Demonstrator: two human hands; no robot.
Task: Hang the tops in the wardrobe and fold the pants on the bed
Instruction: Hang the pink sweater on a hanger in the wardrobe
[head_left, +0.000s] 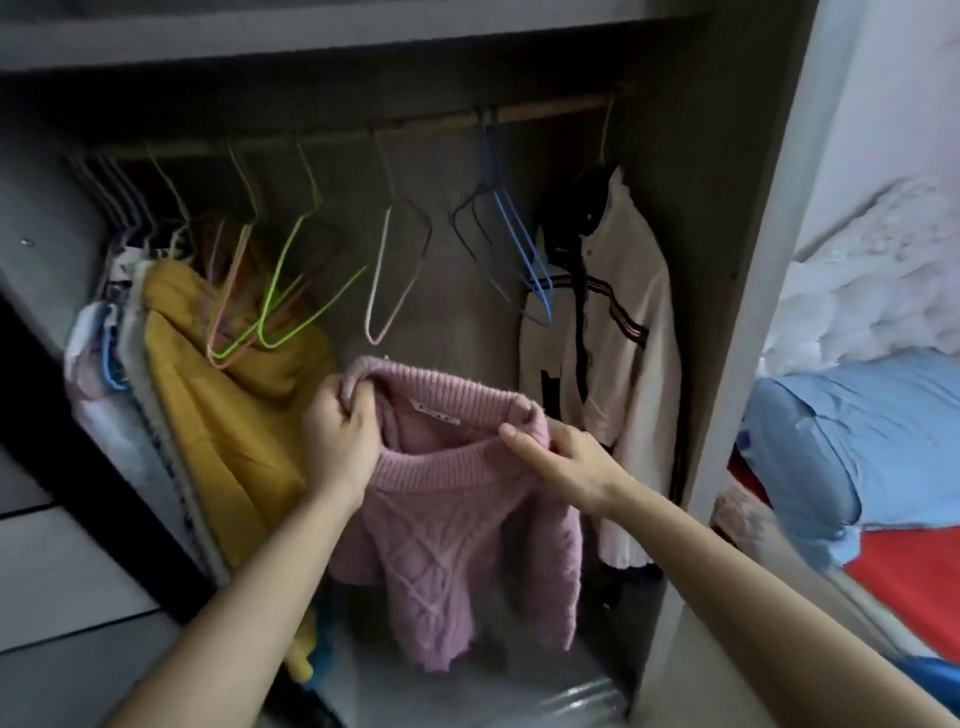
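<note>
A pink cable-knit sweater (441, 551) hangs in front of the open wardrobe, held up by its ribbed collar. My left hand (340, 431) grips the collar's left side in a fist. My right hand (558, 457) pinches the collar's right side, forefinger stretched along the neckline. A thin metal tip shows just above the collar near my left hand; whether a hanger is inside the sweater I cannot tell. The wooden rail (545, 111) runs across the wardrobe top with several empty wire hangers, among them a green one (291, 291), a pink-white one (382, 291) and a blue one (524, 254).
A mustard garment (208, 415) and other clothes hang at the left. A cream striped top (623, 353) hangs at the right. The wardrobe side panel (748, 312) stands right of it. Beyond lies a bed with blue cloth (857, 441) and red fabric (904, 577).
</note>
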